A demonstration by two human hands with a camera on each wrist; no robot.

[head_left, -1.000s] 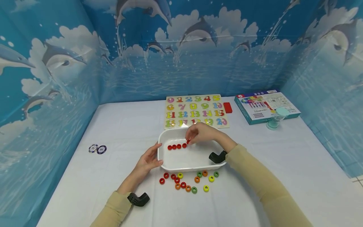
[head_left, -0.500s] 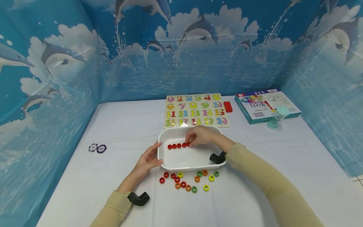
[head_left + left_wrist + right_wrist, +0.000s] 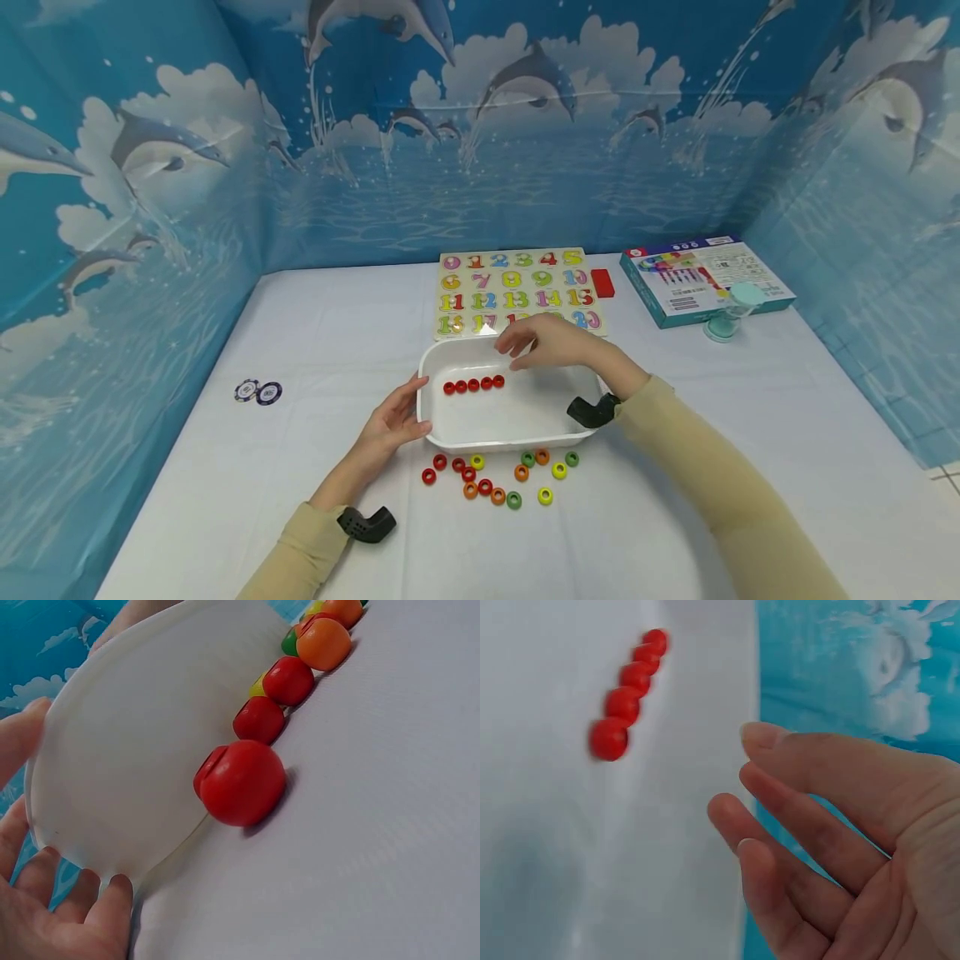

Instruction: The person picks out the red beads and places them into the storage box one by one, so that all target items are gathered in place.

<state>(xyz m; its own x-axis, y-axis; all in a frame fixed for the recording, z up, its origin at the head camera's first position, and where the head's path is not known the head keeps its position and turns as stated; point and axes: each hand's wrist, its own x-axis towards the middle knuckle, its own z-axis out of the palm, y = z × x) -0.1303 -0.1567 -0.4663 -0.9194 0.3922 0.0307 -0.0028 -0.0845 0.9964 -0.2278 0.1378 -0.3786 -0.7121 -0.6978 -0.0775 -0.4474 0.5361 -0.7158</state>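
A white tray [image 3: 510, 421] sits in front of the person, its left end held by the left hand [image 3: 386, 423]; thumb and fingers span that end at the rim. Inside, several red beads [image 3: 474, 385] form a short row toward the back left. Over the tray's back part, right of the row, hovers the right hand [image 3: 551, 342], its fingers loosely bent with nothing between them, as the right wrist view also shows. Loose red, orange, yellow and green beads [image 3: 485, 487] lie on the tablecloth along the tray's front side; the left wrist view has a red bead [image 3: 244, 782] up close.
Behind the tray lies a number puzzle board [image 3: 512, 279], with a red block [image 3: 602, 283] at its right. A flat cardboard box [image 3: 705, 279] and a teal-capped sand timer [image 3: 732, 313] stand back right. Two poker chips [image 3: 258, 392] are at left. A dolphin-print curtain [image 3: 480, 192] surrounds the table.
The right hand has set a red bead at the right end of the row, let go, and lifted away back and to the right. The left hand stays at the tray.
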